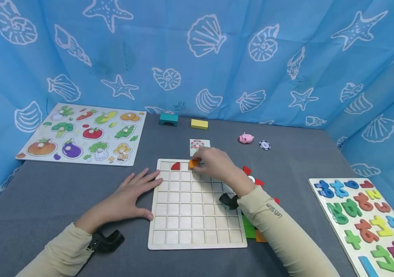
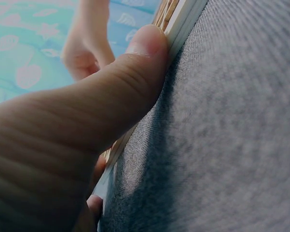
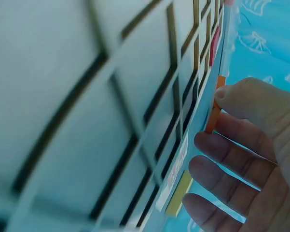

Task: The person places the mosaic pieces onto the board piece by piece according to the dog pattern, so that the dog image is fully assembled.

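Note:
A wooden grid board (image 1: 184,197) with square compartments lies on the grey table. One red quarter-round tile (image 1: 176,166) sits in its top row, second compartment from the left. My right hand (image 1: 216,165) pinches a small orange tile (image 3: 214,116) between thumb and fingers, over the board's top row. Along the board's left edge my left hand (image 1: 125,203) rests with fingers spread, its thumb (image 2: 147,46) against the rim in the left wrist view. Just behind the board lies a pattern card (image 1: 197,144), partly covered by the right hand.
Red, green and orange tiles (image 1: 250,232) lie right of the board, partly under the right forearm. A vegetable puzzle (image 1: 136,148) stands back left, a number puzzle (image 1: 335,215) at right. Toward the back are teal (image 1: 168,119) and yellow blocks (image 1: 199,124), a pink pig (image 1: 245,138) and a chip (image 1: 264,145).

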### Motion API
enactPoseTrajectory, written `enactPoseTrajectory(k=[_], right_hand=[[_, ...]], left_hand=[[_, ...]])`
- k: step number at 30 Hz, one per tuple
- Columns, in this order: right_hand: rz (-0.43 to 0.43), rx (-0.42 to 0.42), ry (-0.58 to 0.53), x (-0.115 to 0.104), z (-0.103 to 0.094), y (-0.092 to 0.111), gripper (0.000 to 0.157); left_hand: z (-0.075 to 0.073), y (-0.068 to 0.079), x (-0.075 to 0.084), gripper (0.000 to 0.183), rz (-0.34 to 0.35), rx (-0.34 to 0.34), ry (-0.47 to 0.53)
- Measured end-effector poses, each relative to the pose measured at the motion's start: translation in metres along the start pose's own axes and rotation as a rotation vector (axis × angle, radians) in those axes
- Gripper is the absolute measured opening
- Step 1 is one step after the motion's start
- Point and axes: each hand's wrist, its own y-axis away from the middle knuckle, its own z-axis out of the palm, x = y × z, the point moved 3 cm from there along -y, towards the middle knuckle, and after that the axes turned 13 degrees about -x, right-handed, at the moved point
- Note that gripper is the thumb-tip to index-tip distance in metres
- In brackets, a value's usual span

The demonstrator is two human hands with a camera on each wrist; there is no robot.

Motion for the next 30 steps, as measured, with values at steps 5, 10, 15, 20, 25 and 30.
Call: enactPoseTrajectory(k=[5,10,15,20,25,30], right_hand=[[-0.017,-0.021,0.026,-0.009,0.004,-0.008,0.022],[-0.010,-0.018,0.048,-0.016,0.005,-0.013,0.022],[-0.005,-0.004,0.115,-0.023,0.006,-0.018,0.020],[0.011,-0.011,0.155,-0.026,0.007,-0.019,0.020],[0.061,-0.032,0.136,-0.024,0.007,-0.017,0.020],[0.065,-0.050,0.124,-0.023,0.007,-0.014,0.021]], left_hand=[[-0.001,-0.001,0.002,0.096,0.005,0.000,-0.005],[-0.002,-0.001,0.002,0.097,0.004,-0.001,-0.004],[-0.002,0.000,0.003,0.096,0.008,0.005,0.001],[-0.001,0.001,0.004,0.096,0.018,0.016,0.006],[-0.001,0.001,0.004,0.096,0.012,0.014,0.002],[0.000,0.001,0.003,0.097,-0.001,0.005,0.008]])
